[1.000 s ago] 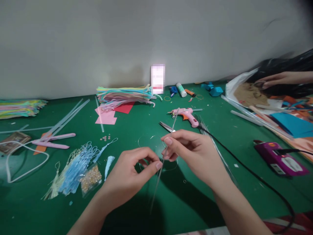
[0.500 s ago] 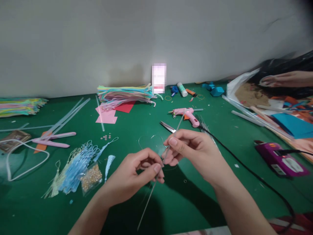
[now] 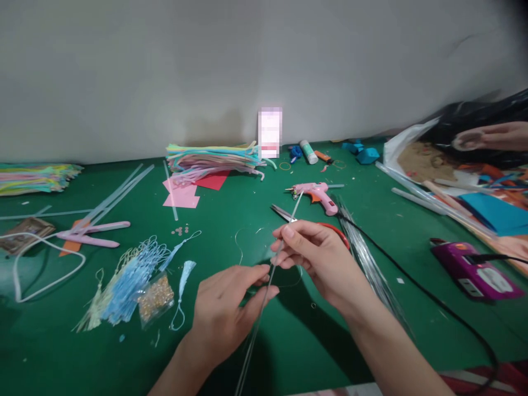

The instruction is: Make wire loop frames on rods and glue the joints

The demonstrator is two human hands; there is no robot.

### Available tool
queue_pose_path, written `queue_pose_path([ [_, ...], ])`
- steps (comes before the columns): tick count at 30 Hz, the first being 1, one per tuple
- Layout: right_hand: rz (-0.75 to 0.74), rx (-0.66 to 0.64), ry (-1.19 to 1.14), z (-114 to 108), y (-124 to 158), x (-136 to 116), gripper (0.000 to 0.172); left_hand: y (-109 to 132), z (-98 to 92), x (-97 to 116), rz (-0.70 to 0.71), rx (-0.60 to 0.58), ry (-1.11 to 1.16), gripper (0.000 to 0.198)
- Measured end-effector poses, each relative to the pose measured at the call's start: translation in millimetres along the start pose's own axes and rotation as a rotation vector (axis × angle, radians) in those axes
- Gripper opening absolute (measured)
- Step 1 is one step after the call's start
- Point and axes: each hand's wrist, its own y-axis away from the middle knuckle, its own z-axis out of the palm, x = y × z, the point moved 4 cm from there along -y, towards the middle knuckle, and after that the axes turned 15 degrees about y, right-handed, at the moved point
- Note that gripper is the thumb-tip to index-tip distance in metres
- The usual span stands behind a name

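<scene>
Wire (image 3: 296,206): slanting through both hands above the worktop (image 3: 223,231); strands may slip or splay if pinched loosely.
Right hand (image 3: 315,253): thumb and fingertips pinching it.
Left hand (image 3: 226,308): curled beside it (firmness of hold: cannot tell).
Scissors (image 3: 284,212): behind right hand, possible snag.
Worktop: green, cluttered; glue gun (image 3: 315,195) near scissors.
Room: grey wall (image 3: 165,66) behind.

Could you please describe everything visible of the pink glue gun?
The pink glue gun, apparently plastic, lies on its side on the green tabletop, beyond the scissors. Its metallic nozzle points left; the trigger is orange. A translucent stick protrudes from its rear, and a black cable leaves the handle. The held rod's tip visually overlaps it; contact is unclear.
</scene>
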Motion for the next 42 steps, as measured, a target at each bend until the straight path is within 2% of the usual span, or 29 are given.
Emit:
queue_pose_path([
  [2, -0.041, 0.048, 0.022, 1.0, 0.5, 0.7, 0.021, 0.7, -0.8, 0.4, -0.022, 0.041, -0.031, 0.012],
  [5, -0.085, 0.092, 0.034, 3.0, 2.2, 0.4, 0.022, 2.1, -1.4, -2.9, -0.2, 0.18, 0.114, 0.011],
  [8, -0.096, 0.109, -0.001, 6.1, 4.4, -1.3, 0.022, 4.1, 3.7, -9.4, -0.424, 0.268, 0.492, 0.01],
  [12, -0.119, 0.119, -0.042, 11.3, 6.7, -3.8, 0.02, 5.2, 16.4, -13.6, -0.673, 0.249, 1.108, 0.017],
  [16, -0.18, 0.183, -0.003, 13.7, 7.4, -3.8, 0.018, 10.4, 26.3, -9.2, -0.884, 0.222, 1.674, 0.018],
  [19, -0.231, 0.235, 0.049, 13.5, 7.6, -3.5, 0.018, 14.1, 30.6, -3.9, -0.937, 0.18, 2.034, 0.017],
  [22, -0.254, 0.289, 0.101, 11.0, 8.2, -4.0, 0.019, 15.6, 30.3, -4.1, -0.881, 0.204, 2.167, 0.022],
  [29, -0.301, 0.351, 0.138, 3.3, 10.9, -6.4, 0.018, 24.5, 18.5, -7.3, -0.759, 0.271, 2.071, 0.035],
  [33, -0.293, 0.369, 0.146, 0.8, 11.1, -5.9, 0.018, 32.8, 5.6, -8.5, -0.759, 0.281, 1.859, 0.041],
  [36, -0.288, 0.37, 0.142, -0.9, 11.0, -5.7, 0.019, 36.9, -8.1, -12.4, -0.749, 0.304, 1.532, 0.047],
  [39, -0.279, 0.351, 0.119, -3.1, 12.0, -6.0, 0.018, 40.6, -27.7, -18.1, -0.766, 0.381, 1.067, 0.037],
  [42, -0.28, 0.334, 0.093, -5.2, 14.0, -7.9, 0.017, 40.3, -48.4, -18.7, -0.738, 0.404, 0.607, 0.028],
])
